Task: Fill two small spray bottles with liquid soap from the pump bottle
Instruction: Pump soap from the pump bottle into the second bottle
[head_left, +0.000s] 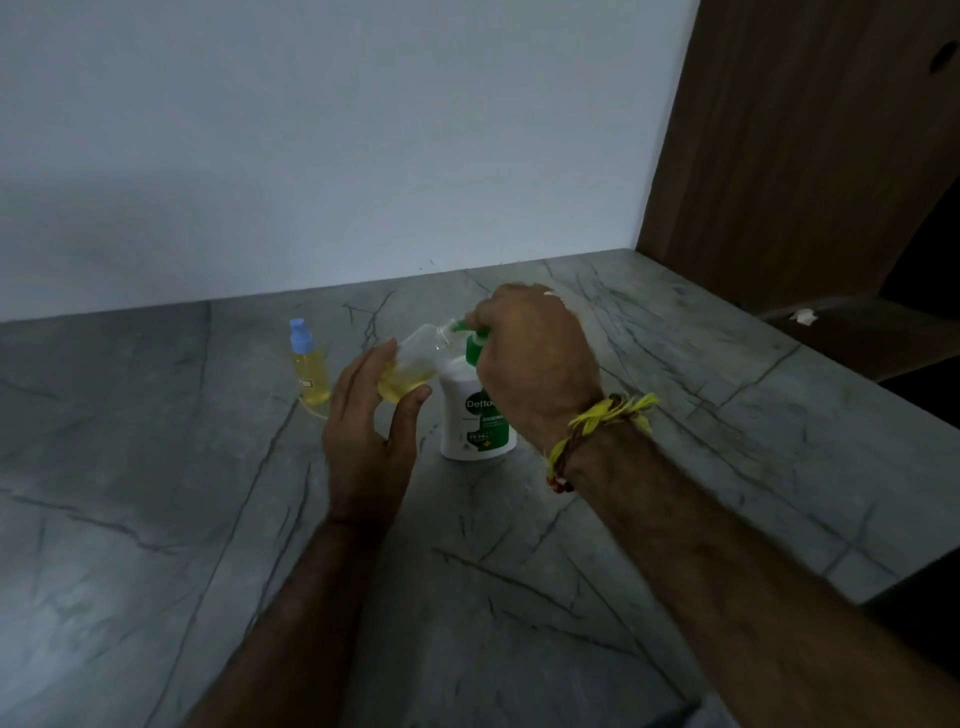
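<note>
A white pump bottle (470, 415) with a green label and green pump stands upright mid-counter. My right hand (535, 358) covers and presses the pump head from above. My left hand (371, 436) holds a clear open spray bottle (413, 366) tilted, its mouth at the green nozzle; yellow soap pools in its lower end. A second small spray bottle (310, 371), capped with a blue sprayer and filled with yellow liquid, stands upright to the left. The cap of the open bottle is not visible.
The grey veined stone counter (675, 415) meets a white wall (363, 156) at the back. A brown wooden panel (805, 156) rises at the right, with a dark recess below it. The counter drops off at the right front.
</note>
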